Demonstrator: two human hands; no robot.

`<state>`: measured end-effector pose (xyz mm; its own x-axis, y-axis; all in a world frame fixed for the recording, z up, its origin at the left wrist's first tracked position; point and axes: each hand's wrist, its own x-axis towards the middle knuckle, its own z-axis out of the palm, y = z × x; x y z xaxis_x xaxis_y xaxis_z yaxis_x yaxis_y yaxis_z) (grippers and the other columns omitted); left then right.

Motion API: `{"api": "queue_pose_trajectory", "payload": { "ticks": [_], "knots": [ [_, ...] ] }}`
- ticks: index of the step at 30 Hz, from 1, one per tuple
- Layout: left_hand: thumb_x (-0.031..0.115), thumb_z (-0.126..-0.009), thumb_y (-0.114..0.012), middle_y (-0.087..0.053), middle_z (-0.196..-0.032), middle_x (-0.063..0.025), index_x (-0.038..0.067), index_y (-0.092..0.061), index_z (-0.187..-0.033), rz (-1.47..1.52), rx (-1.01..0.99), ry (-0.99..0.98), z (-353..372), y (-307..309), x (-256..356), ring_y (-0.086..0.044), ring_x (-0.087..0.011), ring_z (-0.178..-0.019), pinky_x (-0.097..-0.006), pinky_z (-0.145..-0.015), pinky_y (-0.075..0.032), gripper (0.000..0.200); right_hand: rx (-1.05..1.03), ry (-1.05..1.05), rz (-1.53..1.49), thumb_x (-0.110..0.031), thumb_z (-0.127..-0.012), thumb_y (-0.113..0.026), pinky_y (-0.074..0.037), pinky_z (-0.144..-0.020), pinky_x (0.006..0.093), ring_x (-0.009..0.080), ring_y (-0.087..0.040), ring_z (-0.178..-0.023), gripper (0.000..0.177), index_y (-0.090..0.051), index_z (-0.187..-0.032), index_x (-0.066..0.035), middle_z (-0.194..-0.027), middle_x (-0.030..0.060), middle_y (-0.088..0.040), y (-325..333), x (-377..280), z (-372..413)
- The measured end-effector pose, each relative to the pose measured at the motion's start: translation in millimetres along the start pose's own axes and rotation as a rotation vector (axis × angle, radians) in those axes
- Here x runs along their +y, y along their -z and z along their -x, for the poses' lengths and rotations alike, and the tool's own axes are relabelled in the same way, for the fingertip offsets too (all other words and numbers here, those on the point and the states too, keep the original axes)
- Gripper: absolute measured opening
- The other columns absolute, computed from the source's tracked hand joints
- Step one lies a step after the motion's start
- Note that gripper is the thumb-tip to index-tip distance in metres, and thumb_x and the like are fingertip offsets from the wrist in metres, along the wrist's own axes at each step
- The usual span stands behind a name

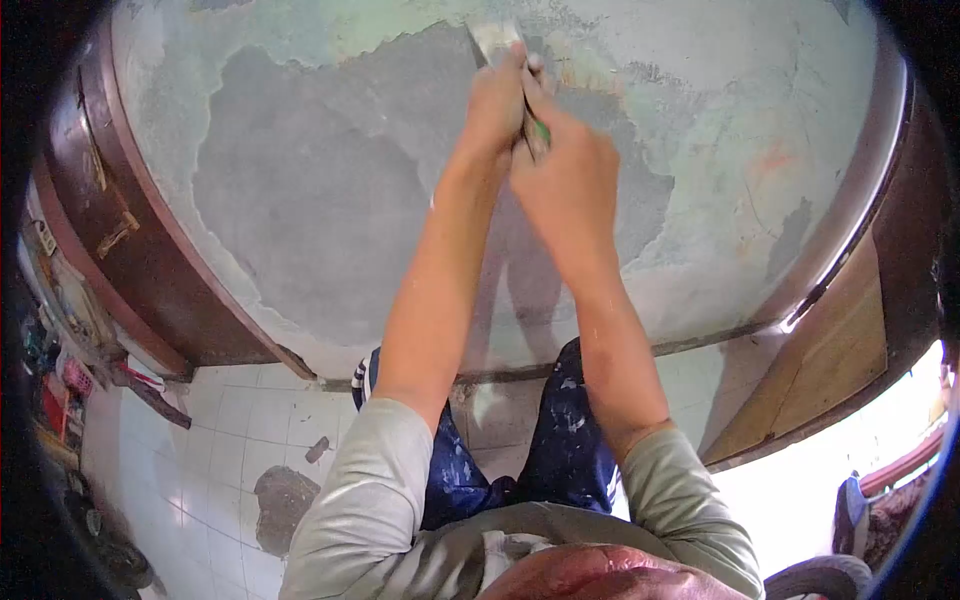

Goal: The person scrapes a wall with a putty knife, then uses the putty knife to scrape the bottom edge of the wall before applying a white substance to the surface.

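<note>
Both my hands are on one scraper (pixel 493 40), whose wide pale blade lies against the wall (pixel 310 170) near the top edge of a large grey bare patch. My left hand (pixel 495 105) has its fingers wrapped near the blade. Closed round the handle, which shows a green part, my right hand (pixel 570 150) sits just below and to the right. Chipped, pale green paint surrounds the grey patch.
A dark wooden frame (pixel 150 240) borders the wall at left, and a brown board (pixel 825 350) leans at right. Below are white floor tiles (pixel 220 420) with a dark patch (pixel 285 510). Assorted items stand at far left; a wheel (pixel 820 575) shows lower right.
</note>
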<state>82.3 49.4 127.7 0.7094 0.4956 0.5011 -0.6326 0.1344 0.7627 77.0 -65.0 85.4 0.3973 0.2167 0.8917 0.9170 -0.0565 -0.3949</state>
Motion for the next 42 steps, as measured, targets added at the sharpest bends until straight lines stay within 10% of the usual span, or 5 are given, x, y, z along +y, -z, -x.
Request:
{"api": "queue_pose_trajectory", "payload": {
  "ticks": [12, 19, 33, 35, 42],
  "knots": [
    [0.051, -0.098, -0.052, -0.071, -0.079, -0.0166, 0.005, -0.074, -0.08, -1.42, -0.039, 0.301, 147.1, 104.1, -24.9, -0.069, -0.0343, -0.08, -0.0447, -0.075, -0.05, 0.054, -0.447, -0.219, -0.064, -0.022, -0.09, -0.064, -0.051, -0.078, 0.0501, 0.0433, -0.066, -0.093, 0.063, -0.044, -0.149, -0.012, -0.103, 0.0242, -0.069, 26.1, 58.3, 168.1],
    [0.035, -0.092, -0.063, -0.071, -0.08, -0.0133, 0.007, -0.074, -0.083, -1.991, 0.199, -0.19, 261.3, 187.4, -43.2, -0.068, -0.0338, -0.076, -0.0458, -0.076, -0.049, 0.031, -0.314, -0.447, -0.058, -0.018, -0.088, -0.071, -0.049, -0.085, 0.0453, 0.0417, -0.064, -0.097, 0.056, -0.053, -0.14, -0.006, -0.108, 0.0209, -0.069, 69.7, 74.7, 269.0],
    [0.037, -0.092, -0.069, -0.065, -0.074, -0.0055, 0.002, -0.07, -0.102, -1.35, 0.113, -0.166, 345.6, 46.6, -75.8, -0.062, -0.0221, -0.064, -0.0365, -0.067, -0.047, 0.037, -0.678, -0.483, -0.295, -0.018, -0.08, -0.081, -0.043, -0.078, 0.0371, 0.0283, -0.059, -0.077, 0.051, -0.063, -0.127, -0.005, -0.099, 0.0153, -0.07, 139.9, -0.8, 285.5],
    [0.031, -0.1, -0.061, -0.064, -0.076, -0.0024, 0.0, -0.067, -0.107, -0.464, 0.166, 0.261, 352.5, 28.9, -79.2, -0.06, -0.0131, -0.067, -0.0302, -0.065, -0.047, 0.033, -0.71, -0.542, -0.383, -0.018, -0.078, -0.082, -0.045, -0.078, 0.0376, 0.0291, -0.06, -0.08, 0.056, -0.063, -0.128, -0.005, -0.1, 0.0159, -0.069, 152.7, -7.9, 278.2],
    [0.034, -0.106, -0.044, -0.058, -0.078, -0.0025, 0.012, -0.056, -0.097, 0.124, 0.405, 0.552, 358.4, 39.9, -114.4, -0.054, -0.0101, -0.07, -0.0228, -0.063, -0.041, 0.027, -0.453, 0.059, -0.218, -0.026, -0.075, -0.081, -0.047, -0.091, 0.0401, 0.0246, -0.06, -0.103, 0.059, -0.064, -0.127, -0.003, -0.111, 0.0181, -0.066, 247.9, 31.3, 234.1]
  ]
}}
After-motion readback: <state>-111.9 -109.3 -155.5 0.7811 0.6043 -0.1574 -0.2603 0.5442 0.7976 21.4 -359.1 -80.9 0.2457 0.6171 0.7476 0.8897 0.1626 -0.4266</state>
